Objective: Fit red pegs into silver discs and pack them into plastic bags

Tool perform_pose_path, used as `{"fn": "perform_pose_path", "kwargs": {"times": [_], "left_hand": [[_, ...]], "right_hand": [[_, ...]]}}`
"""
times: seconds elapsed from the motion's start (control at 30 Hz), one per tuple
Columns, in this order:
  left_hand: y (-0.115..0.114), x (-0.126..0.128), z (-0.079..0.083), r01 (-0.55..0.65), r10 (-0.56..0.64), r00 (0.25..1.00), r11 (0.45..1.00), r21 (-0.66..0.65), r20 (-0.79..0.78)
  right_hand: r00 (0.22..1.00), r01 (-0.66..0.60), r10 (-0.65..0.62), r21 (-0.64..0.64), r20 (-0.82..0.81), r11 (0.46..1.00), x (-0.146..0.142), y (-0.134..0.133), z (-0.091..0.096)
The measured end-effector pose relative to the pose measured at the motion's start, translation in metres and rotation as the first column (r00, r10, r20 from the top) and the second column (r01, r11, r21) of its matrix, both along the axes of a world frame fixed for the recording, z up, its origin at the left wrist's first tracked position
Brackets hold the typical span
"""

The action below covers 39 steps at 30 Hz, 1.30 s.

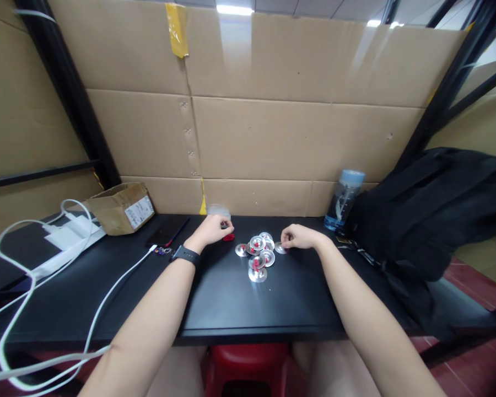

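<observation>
Several shiny metal discs (258, 253) with small red centres lie clustered on the black table (231, 303). My left hand (213, 229), with a dark watch on its wrist, is curled over a small red piece (228, 237) just left of the cluster. My right hand (297, 237) is at the cluster's right edge, its fingertips pinched on one metal disc (280, 247) that lies on the table.
A clear water bottle (344, 199) with a blue cap and a black backpack (430, 209) stand at the right. A dark phone (167, 231), a cardboard box (122, 207), white cables (45, 264) and an adapter lie at the left. Cardboard walls the back. A red stool (248, 366) shows below.
</observation>
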<state>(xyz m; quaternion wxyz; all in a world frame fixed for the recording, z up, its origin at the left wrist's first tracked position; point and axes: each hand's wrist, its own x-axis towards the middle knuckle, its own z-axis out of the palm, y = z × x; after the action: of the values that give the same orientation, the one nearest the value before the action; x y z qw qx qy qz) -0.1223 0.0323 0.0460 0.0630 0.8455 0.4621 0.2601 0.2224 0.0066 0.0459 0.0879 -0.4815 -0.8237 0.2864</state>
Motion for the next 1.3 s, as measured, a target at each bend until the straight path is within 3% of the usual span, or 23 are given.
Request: {"fn": "perform_pose_path", "kwargs": {"times": [0.07, 0.17, 0.23, 0.33, 0.4, 0.5, 0.7, 0.83, 0.97, 1.07, 1.2, 1.3], "left_hand": [[-0.002, 0.003, 0.002, 0.037, -0.037, 0.999, 0.999, 0.009, -0.006], [-0.006, 0.013, 0.002, 0.096, -0.096, 0.995, 0.995, 0.012, 0.022], [-0.010, 0.025, 0.001, 0.139, -0.138, 0.983, 0.990, -0.003, 0.121], [-0.019, 0.047, 0.000, 0.257, -0.218, 0.916, 0.963, -0.077, 0.337], [-0.026, 0.059, 0.002, 0.334, -0.259, 0.860, 0.937, -0.102, 0.439], [-0.035, 0.067, 0.009, 0.360, -0.278, 0.810, 0.931, -0.065, 0.517], [-0.044, 0.064, 0.019, 0.240, -0.250, 0.872, 0.968, 0.078, 0.421], [-0.044, 0.065, 0.017, 0.281, -0.258, 0.848, 0.959, 0.021, 0.463], [-0.037, 0.056, 0.017, 0.340, -0.268, 0.852, 0.936, -0.088, 0.450], [-0.026, 0.036, 0.018, 0.219, -0.184, 0.921, 0.973, -0.068, 0.342], [-0.010, 0.005, 0.014, 0.077, -0.067, 0.977, 0.996, -0.044, 0.201], [-0.001, -0.011, 0.007, 0.058, -0.040, 0.983, 0.994, -0.098, 0.177]], "right_hand": [[0.998, 0.031, -0.034, 0.056, 0.058, 0.998, 0.002, 0.001, 0.000], [0.987, 0.132, -0.151, 0.251, 0.056, 0.959, 0.003, 0.001, 0.003], [0.984, 0.180, -0.170, 0.359, -0.060, 0.916, -0.002, -0.001, 0.007], [0.946, 0.174, -0.042, 0.396, -0.321, 0.901, -0.022, -0.009, 0.012], [0.860, 0.155, 0.042, 0.339, -0.509, 0.928, -0.041, -0.016, 0.014], [0.717, 0.115, 0.039, 0.174, -0.696, 0.978, -0.065, -0.025, 0.012], [0.534, 0.078, -0.045, -0.003, -0.844, 0.997, -0.083, -0.034, 0.005], [0.445, 0.043, -0.055, -0.040, -0.894, 0.998, -0.085, -0.036, 0.001], [0.506, 0.082, -0.053, -0.013, -0.861, 0.997, -0.086, -0.032, -0.001], [0.577, 0.229, -0.085, 0.061, -0.813, 0.971, -0.075, -0.023, 0.001], [0.758, 0.437, -0.160, 0.310, -0.633, 0.845, -0.034, -0.006, 0.004], [0.859, 0.457, -0.277, 0.402, -0.430, 0.794, 0.003, 0.005, 0.001]]}}
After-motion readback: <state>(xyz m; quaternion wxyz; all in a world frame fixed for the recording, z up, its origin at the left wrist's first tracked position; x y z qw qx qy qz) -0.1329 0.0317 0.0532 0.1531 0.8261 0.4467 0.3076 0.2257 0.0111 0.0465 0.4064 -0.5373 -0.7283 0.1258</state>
